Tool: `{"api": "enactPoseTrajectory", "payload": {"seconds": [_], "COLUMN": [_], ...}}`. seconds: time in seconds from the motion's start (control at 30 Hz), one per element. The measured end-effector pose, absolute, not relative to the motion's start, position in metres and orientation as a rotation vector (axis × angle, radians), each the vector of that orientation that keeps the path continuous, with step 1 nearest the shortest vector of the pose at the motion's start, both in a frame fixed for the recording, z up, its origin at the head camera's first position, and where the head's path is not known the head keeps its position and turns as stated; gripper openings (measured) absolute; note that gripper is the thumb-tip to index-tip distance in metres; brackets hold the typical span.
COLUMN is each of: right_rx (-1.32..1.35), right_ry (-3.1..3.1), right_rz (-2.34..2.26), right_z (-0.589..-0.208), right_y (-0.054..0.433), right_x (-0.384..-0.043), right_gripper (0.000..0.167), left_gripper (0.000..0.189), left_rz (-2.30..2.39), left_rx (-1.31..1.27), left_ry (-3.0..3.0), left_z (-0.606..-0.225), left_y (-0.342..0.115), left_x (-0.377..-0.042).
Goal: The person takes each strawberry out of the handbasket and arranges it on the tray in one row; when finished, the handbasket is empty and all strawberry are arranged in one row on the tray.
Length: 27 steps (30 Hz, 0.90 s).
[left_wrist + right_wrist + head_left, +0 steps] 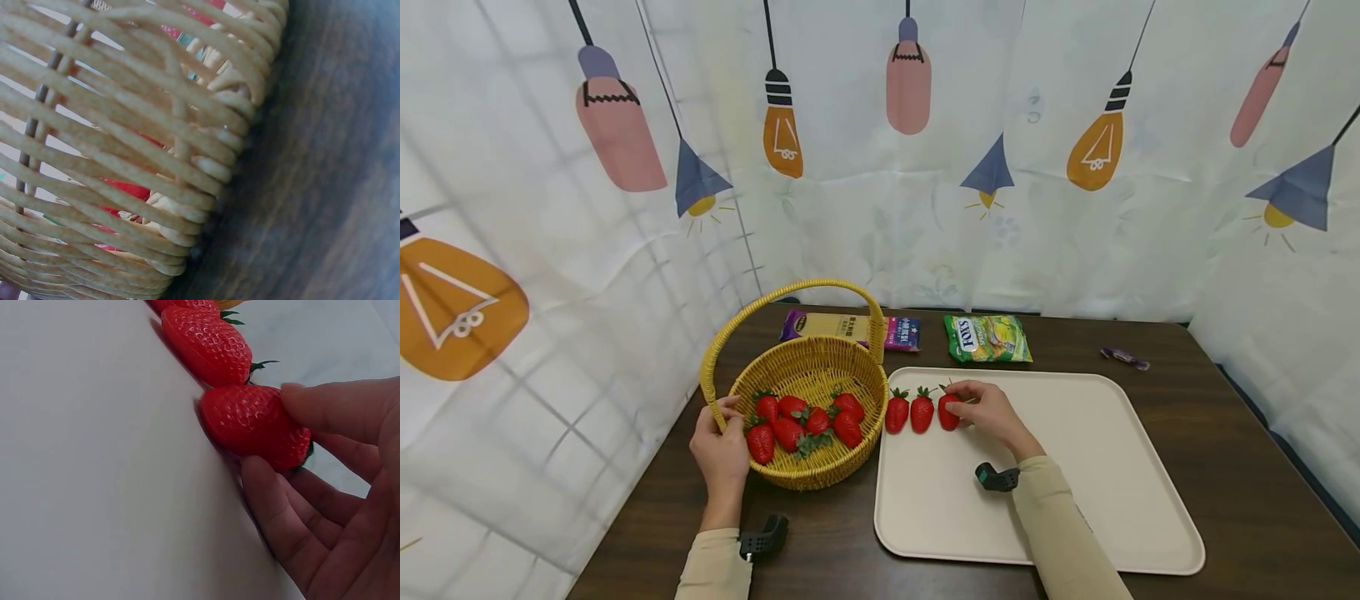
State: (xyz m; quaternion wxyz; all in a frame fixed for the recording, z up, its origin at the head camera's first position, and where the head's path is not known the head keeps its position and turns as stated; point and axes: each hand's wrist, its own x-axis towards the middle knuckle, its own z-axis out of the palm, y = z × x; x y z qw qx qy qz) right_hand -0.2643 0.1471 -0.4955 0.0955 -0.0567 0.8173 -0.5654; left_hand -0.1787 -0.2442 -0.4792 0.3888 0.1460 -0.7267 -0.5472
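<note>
My left hand [722, 446] grips the yellow wicker basket [816, 477] at its left side, where the tall handle [715, 350] meets the rim. Several red strawberries [787, 433] with green leaves lie inside it. Through the weave in the left wrist view, bits of red strawberry [128, 189] show. On the left part of the beige tray [1037, 533], my right hand [988, 414] pinches a strawberry [250, 422] between thumb and fingers, its tip close to the tray surface. Two more strawberries [922, 411] lie in a row to its left, leaves toward the back.
Behind the basket lie a purple and gold snack packet [835, 325] and a purple-blue packet [902, 333]. A green candy bag [988, 337] sits behind the tray. A small purple wrapped candy [1124, 359] rests at the back right of the dark wooden table [1247, 500].
</note>
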Motion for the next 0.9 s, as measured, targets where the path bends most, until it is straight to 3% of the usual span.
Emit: {"api": "enactPoseTrajectory", "payload": {"seconds": [0.4, 0.9], "right_rx": [-0.23, -0.244], "right_ry": [2.404, 2.388], "right_rz": [-1.618, -1.636], "right_z": [-0.493, -0.492], "right_y": [0.151, 0.149], "right_x": [-0.261, -0.259], "right_gripper": [0.029, 0.025], "left_gripper": [0.009, 0.01], "left_rz": [-1.375, -1.362], "left_rx": [0.367, 0.333], "left_ry": [-1.849, -1.846], "left_z": [-0.481, -0.452], "left_y": [-0.245, -0.229], "left_x": [-0.18, -0.164]}}
